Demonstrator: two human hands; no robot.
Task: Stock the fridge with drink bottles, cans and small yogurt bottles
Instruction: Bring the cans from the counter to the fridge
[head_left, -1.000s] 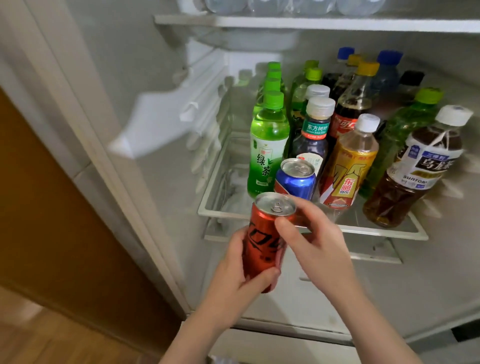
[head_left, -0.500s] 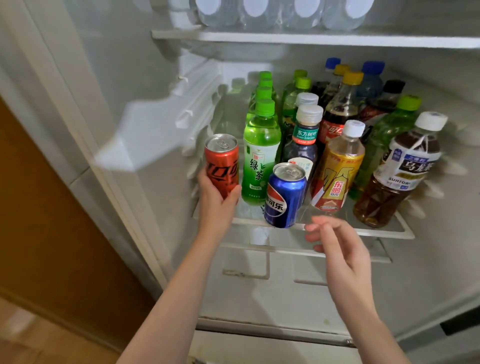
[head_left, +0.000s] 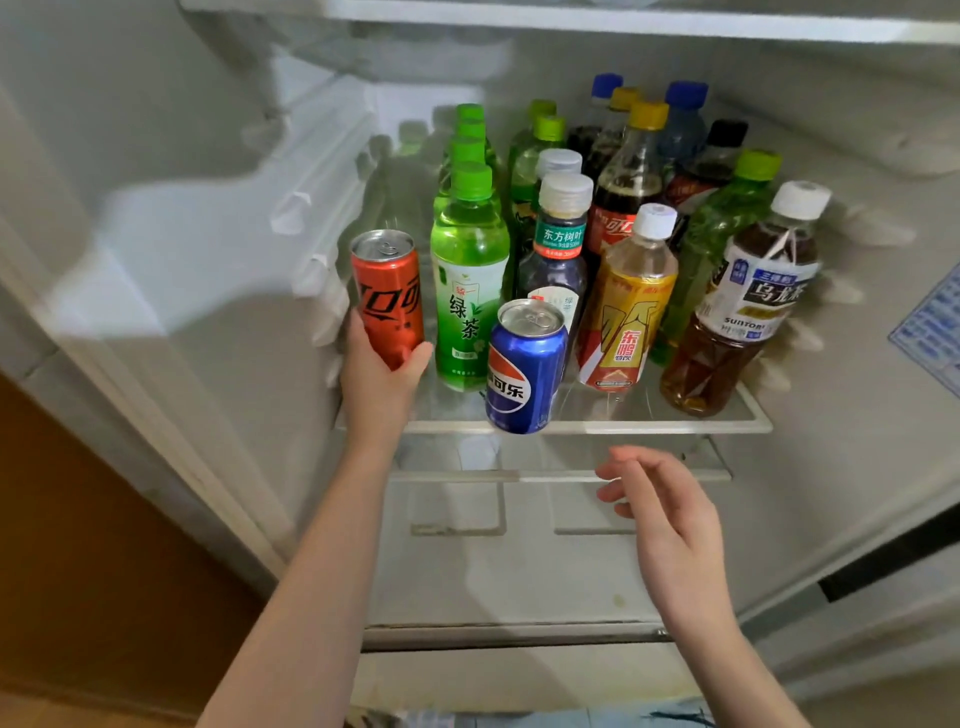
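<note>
The left hand (head_left: 382, 374) holds the red can (head_left: 387, 296), its grip wrapped round the can's lower half with the thumb showing on the right side. The can is upright, long axis vertical, at the near left corner of the glass shelf (head_left: 675, 427). It is just beside the green tea bottle (head_left: 467, 291) on its right and near the fridge's left wall (head_left: 208, 218). The hand covers the can's base, so I cannot tell whether it rests on the shelf or hangs just above it.

The right hand (head_left: 670, 514) hovers below and in front of the shelf's near edge, its grip wide, fingers loose and holding nothing. It is well apart from the red can. The blue can (head_left: 524, 369), upright at the very front of the shelf, stands between the two hands.

The step in hand looks like setting the red can down in the gap left of the green tea bottle. That move turns on a narrow slot: the can should go straight down, kept upright, and the left hand is the one placed for it. The yellow bottle (head_left: 628, 312) and brown tea bottle (head_left: 743, 312) fill the front row to the right. The blue can sits so close to the edge that a knock could tip it off.
</note>
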